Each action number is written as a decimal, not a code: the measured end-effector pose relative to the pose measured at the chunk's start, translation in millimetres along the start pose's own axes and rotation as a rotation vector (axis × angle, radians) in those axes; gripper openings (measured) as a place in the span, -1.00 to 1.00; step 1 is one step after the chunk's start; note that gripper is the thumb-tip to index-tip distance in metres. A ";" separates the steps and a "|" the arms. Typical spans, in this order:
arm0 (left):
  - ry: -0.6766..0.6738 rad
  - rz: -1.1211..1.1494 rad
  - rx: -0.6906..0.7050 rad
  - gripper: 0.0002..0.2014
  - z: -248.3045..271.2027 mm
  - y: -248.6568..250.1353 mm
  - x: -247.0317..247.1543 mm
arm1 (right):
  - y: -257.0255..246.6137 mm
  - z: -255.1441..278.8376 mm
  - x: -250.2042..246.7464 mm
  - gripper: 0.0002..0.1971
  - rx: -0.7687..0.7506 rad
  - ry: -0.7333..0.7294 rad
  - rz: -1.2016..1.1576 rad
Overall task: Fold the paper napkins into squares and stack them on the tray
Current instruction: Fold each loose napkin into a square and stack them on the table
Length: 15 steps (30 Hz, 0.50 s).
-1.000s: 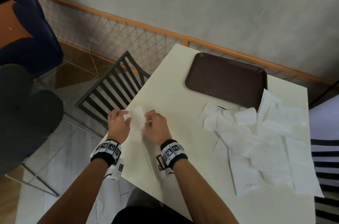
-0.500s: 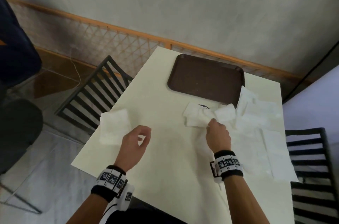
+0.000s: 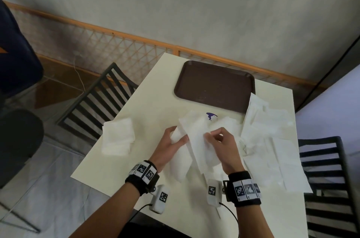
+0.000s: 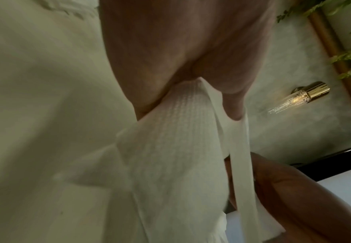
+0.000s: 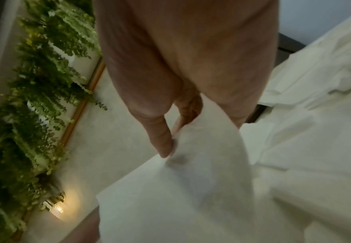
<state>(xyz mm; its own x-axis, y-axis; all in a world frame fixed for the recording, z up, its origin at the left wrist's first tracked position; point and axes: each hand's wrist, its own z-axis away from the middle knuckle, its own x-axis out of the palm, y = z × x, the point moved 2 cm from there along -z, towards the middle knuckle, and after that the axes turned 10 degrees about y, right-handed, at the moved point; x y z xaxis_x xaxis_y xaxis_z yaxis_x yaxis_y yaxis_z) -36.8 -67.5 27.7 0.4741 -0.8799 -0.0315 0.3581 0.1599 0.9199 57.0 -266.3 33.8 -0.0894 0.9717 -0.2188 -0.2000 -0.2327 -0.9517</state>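
A white paper napkin [image 3: 196, 140] hangs unfolded above the cream table [image 3: 140, 113], held between both hands. My left hand [image 3: 175, 140] pinches its left edge [image 4: 183, 102] between thumb and fingers. My right hand [image 3: 216, 138] pinches its upper right part [image 5: 201, 148] with thumb and forefinger. A folded napkin [image 3: 117, 136] lies on the table's left corner. The dark brown tray [image 3: 214, 85] sits at the far end with nothing on it. A loose heap of unfolded napkins [image 3: 272, 140] covers the table's right side.
Black slatted chairs stand left [image 3: 97, 105] and right [image 3: 327, 179] of the table. A small purple scrap [image 3: 211, 115] shows between tray and napkins. A wooden lattice rail [image 3: 116, 43] and grey wall run behind the table.
The folded napkin was left on the left corner. My right hand drew a fresh napkin out of the heap toward the middle, and my left hand came across and took hold of it.
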 end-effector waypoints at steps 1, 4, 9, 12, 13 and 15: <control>-0.003 0.004 0.004 -0.45 -1.3 -0.7 2.7 | 1.9 1.9 0.9 -0.81 0.018 -0.029 -0.001; -0.035 -0.103 0.101 -0.62 -1.1 0.0 4.6 | 4.8 10.3 2.0 -0.83 0.084 -0.096 -0.047; -0.101 -0.100 0.317 -0.65 4.2 27.1 3.8 | 12.3 11.4 1.4 -0.75 0.197 -0.089 -0.179; -0.025 -0.320 0.503 -0.02 2.9 40.6 5.7 | 13.7 9.6 2.3 -0.87 0.187 -0.131 -0.120; -0.024 -0.387 0.559 0.08 1.4 45.0 6.7 | 14.0 8.5 3.2 -0.87 0.180 -0.148 -0.097; -0.062 -0.571 0.759 -0.11 -2.2 55.0 9.1 | 15.0 6.7 4.5 -0.87 0.175 -0.156 -0.049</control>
<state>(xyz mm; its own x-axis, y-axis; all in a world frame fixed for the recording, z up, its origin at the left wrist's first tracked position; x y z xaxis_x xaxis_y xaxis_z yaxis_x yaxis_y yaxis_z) -11.0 -65.7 77.1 0.3373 -0.7612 -0.5538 -0.1057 -0.6152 0.7812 47.1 -265.7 20.0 -0.2222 0.9670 -0.1248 -0.3725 -0.2025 -0.9057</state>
